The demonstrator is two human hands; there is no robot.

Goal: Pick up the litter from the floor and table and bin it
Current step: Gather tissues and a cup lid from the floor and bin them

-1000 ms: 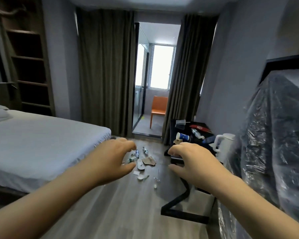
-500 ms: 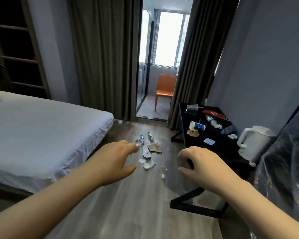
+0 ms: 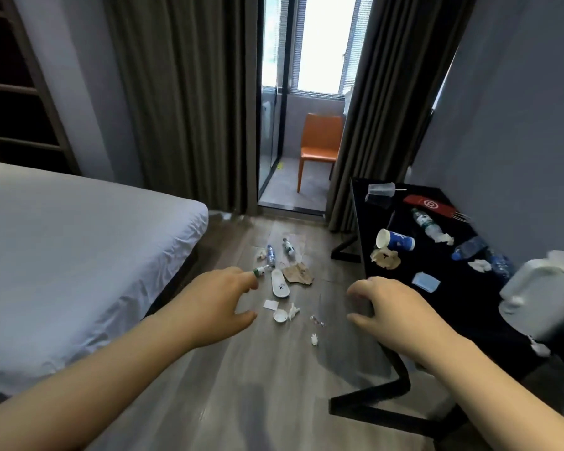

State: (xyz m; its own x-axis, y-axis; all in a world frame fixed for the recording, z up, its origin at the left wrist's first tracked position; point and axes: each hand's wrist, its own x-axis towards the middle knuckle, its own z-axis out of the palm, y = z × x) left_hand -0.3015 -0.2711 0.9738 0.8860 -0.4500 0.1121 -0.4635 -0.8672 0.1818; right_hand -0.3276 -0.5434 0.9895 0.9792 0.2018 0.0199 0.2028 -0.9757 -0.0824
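A white electric kettle (image 3: 534,297) at the right is smeared by blur, its base unclear. A small white-and-green object (image 3: 260,272) on the floor is half covered by the fingertips of the left hand (image 3: 219,297). The right hand (image 3: 391,307) hides the near corner of the black table (image 3: 463,320); whether they touch is unclear. A tiny glinting scrap (image 3: 316,320) and a tiny white scrap (image 3: 314,339) are too small to name. The white-sheeted bed (image 3: 79,255) runs off the left edge.
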